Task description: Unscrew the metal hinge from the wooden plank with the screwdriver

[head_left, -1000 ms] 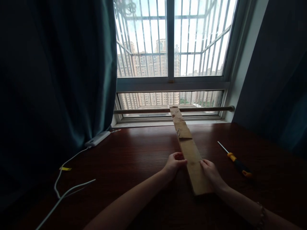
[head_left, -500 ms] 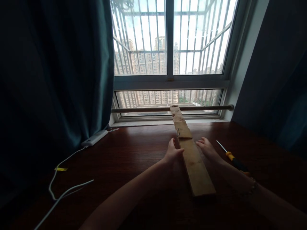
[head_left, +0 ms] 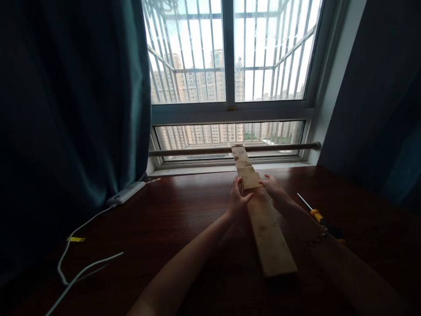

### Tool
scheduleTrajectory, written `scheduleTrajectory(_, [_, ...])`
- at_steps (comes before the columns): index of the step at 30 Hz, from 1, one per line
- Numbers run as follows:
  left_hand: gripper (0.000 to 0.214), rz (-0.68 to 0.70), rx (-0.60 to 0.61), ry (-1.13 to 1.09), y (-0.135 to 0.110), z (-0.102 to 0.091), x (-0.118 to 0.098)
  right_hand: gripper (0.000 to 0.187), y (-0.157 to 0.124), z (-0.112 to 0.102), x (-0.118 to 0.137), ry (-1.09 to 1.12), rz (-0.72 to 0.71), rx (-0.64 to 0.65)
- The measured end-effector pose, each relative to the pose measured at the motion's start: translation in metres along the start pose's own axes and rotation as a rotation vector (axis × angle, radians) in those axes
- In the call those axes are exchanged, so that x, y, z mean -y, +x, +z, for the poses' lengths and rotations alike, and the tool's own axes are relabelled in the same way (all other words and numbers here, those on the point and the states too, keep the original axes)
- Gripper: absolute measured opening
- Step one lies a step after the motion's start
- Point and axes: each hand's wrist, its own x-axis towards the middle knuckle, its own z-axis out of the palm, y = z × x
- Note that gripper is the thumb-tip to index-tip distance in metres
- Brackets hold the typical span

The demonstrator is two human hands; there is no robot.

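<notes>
A long wooden plank (head_left: 268, 232) lies on the dark wooden table (head_left: 184, 228), running from near me to the window rail. A smaller wood block (head_left: 249, 177) sits on top of the plank. My left hand (head_left: 237, 197) touches the block's left edge, fingers apart. My right hand (head_left: 272, 186) rests at the block's right edge, fingers spread. Neither hand grips anything.
A screwdriver with a yellow and black handle (head_left: 320, 218) lies right of the plank. A white power bank (head_left: 125, 192) with white cables (head_left: 79, 267) sits at the left beside a dark curtain (head_left: 72, 101). A metal rail (head_left: 197, 150) runs along the window.
Both hands slid forward along the plank, from its near half to the small block on top. The view shifted slightly.
</notes>
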Motion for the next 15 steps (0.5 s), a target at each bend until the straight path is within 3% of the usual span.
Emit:
scheduleTrajectory(3, [0.087,-0.059,-0.011,-0.078,0.008,-0.006,0.002,0.055,-0.013,0.007,0.011,0.097,-0.024,0.014])
scheduleTrajectory(6, [0.085,-0.128,-0.051,-0.175,0.014,-0.01,0.004,0.053,-0.025,0.018,0.015,0.208,-0.177,0.22])
scheduleTrajectory(10, [0.061,-0.208,0.001,-0.32,0.017,-0.012,0.0,0.049,-0.03,0.025,0.015,0.242,-0.221,0.46])
scheduleTrajectory(15, [0.038,-0.271,0.012,-0.501,0.014,-0.011,-0.006,0.031,-0.026,0.004,0.028,0.075,-0.3,0.384])
